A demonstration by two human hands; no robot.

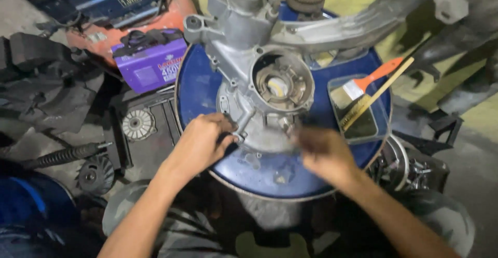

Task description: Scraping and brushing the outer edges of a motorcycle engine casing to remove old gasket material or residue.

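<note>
Your left hand has its grip clamped on a short metal stub that sticks out from the near-left edge of the engine case — thumb and fingers wrapped around its lower end. Your right hand is blurred; its fingers are bunched at the near-right edge of the case, and you cannot tell whether that grip is closed on anything or only touching the metal.

The case lies flat on the blue drum top that serves as your surface, its round opening facing up, with a long arm of the casting running off toward the upper right.

To the right of the case, on the same surface, sits a shallow tray of dark liquid with a brush — orange handle — and a thin stick resting across it. Off the drum to the left stands a purple box, with a small finned wheel just below it.
</note>
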